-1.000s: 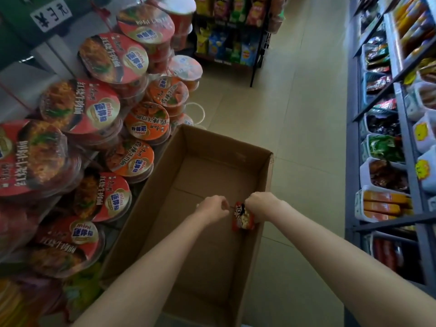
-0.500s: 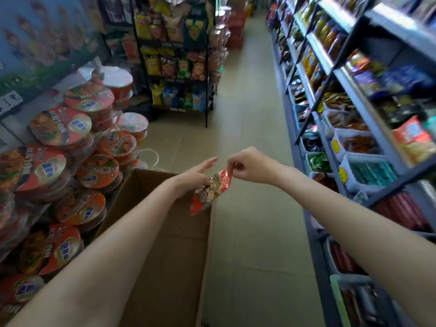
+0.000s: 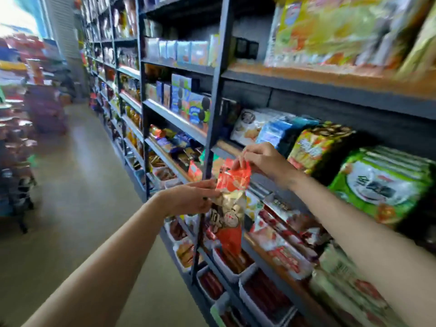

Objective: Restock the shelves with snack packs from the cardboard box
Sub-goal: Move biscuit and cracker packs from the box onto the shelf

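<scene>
step: carrying snack pack [image 3: 230, 208] to shelves [image 3: 278, 258] | hands: my right hand [image 3: 264, 159] pinches its red top edge, left hand [image 3: 191, 199] grips its side | place: in air before the upright post | advice: I'd steady it, then slide it into a matching tray

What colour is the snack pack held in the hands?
Mainly red-orange with a pale middle, seen in the head view: snack pack.
</scene>
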A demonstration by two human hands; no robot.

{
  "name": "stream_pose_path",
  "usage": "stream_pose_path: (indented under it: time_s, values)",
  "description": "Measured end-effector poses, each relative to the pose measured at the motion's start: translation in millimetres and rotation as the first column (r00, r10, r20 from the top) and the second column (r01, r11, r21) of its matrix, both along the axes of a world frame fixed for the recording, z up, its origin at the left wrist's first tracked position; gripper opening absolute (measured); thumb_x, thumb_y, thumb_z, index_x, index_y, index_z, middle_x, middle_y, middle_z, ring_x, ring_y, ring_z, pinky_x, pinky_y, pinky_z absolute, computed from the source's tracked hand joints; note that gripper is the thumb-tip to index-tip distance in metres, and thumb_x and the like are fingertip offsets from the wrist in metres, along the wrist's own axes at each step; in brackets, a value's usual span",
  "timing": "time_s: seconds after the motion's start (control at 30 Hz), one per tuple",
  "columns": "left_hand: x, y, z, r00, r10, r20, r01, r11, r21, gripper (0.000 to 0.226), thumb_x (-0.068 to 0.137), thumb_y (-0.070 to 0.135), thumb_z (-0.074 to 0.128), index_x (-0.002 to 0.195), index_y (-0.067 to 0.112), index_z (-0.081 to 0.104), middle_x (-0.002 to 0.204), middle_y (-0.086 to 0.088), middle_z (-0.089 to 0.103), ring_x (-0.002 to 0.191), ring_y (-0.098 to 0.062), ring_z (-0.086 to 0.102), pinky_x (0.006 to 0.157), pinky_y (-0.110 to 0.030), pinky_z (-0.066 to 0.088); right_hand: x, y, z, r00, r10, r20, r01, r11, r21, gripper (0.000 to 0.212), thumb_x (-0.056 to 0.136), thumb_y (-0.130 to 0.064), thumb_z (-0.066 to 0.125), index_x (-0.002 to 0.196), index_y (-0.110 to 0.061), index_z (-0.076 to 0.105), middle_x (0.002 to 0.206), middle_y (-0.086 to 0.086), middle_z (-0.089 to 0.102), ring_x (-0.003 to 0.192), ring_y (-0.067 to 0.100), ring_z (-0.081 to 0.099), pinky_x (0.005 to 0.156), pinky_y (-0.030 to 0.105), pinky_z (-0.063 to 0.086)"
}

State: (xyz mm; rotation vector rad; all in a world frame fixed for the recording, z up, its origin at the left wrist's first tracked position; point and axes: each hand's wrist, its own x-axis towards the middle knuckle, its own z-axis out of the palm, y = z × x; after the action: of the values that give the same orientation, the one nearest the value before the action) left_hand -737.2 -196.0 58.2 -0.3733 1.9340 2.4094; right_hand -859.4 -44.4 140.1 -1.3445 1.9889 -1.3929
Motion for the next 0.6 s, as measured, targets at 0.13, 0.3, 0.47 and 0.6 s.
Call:
stream_pose_path:
  time_s: [0.13,0.3,0.47,0.6]
  values:
    - [-72,57,27,0.99,-0.121,-0.079,0.123,0.992,0.025,0.021,0.093,0.008,0.047,0.074,0.016,0.05,0.054,0.005,0.058,0.042,-0.003,0.052,0.04,-0.011,0.039,-32,75,16,0.939,-0.134,0.317,0.227,0.933,-0.279,0.007,0.082,-0.016,0.055,0.081,-0.011,0.059,0.075,0.005,0.067,0.068,0.017,0.061,0.062,0.021,0.047]
    - [-132,101,53,0.964,-0.205,-0.166,0.211,0.977,0.014,0.027,0.093,0.008,0.046,0.067,0.016,0.051,0.049,0.004,0.055,0.042,-0.002,0.051,0.043,-0.01,0.041,-46,143,17,0.814,-0.294,0.501,0.476,0.831,-0.286,0.024,0.091,-0.039,0.046,0.087,-0.02,0.06,0.072,-0.008,0.065,0.049,0.006,0.057,0.046,0.018,0.039]
    - [-170,143,76,0.944,-0.254,-0.213,0.253,0.967,-0.032,0.023,0.095,0.007,0.045,0.072,0.012,0.046,0.051,0.0,0.06,0.04,-0.004,0.054,0.043,-0.011,0.043,-40,181,4,0.841,-0.459,0.287,0.488,0.872,-0.033,0.01,0.09,-0.029,0.055,0.098,-0.028,0.06,0.089,-0.011,0.062,0.058,0.0,0.056,0.042,0.012,0.035]
    - [-184,197,91,0.935,-0.227,-0.272,0.252,0.966,0.061,0.014,0.094,0.005,0.047,0.08,0.009,0.046,0.057,-0.004,0.062,0.042,-0.002,0.06,0.039,-0.01,0.043,-31,197,18,0.692,-0.721,0.044,0.722,0.688,-0.071,0.026,0.081,-0.005,0.07,0.106,-0.009,0.063,0.069,-0.017,0.064,0.056,-0.008,0.058,0.046,0.005,0.039]
